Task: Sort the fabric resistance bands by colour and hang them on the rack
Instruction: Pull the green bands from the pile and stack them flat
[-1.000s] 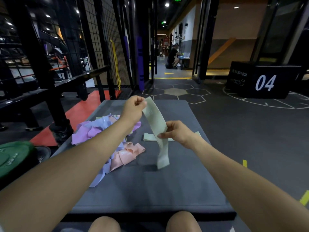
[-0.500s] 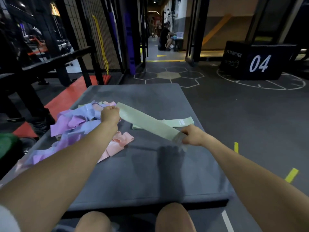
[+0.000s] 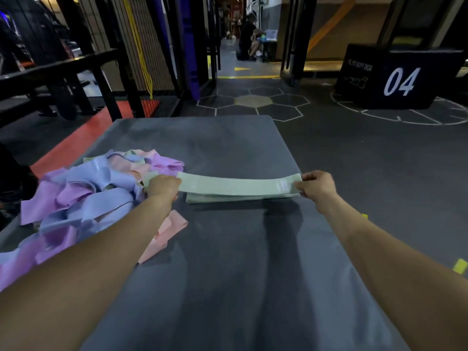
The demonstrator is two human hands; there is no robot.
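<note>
Gripping a pale green band (image 3: pixel 235 184) at each end, the left hand (image 3: pixel 163 187) and right hand (image 3: pixel 317 187) hold it stretched flat just over a second green band (image 3: pixel 228 198) lying on the grey mat (image 3: pixel 228 262). Both hands' fingers curl around the fabric. Left of the green bands, touching the left hand, sits a tangled pile of purple, blue and pink bands (image 3: pixel 88 196). Beyond the mat's far right corner stands a black box marked 04 (image 3: pixel 400 79).
</note>
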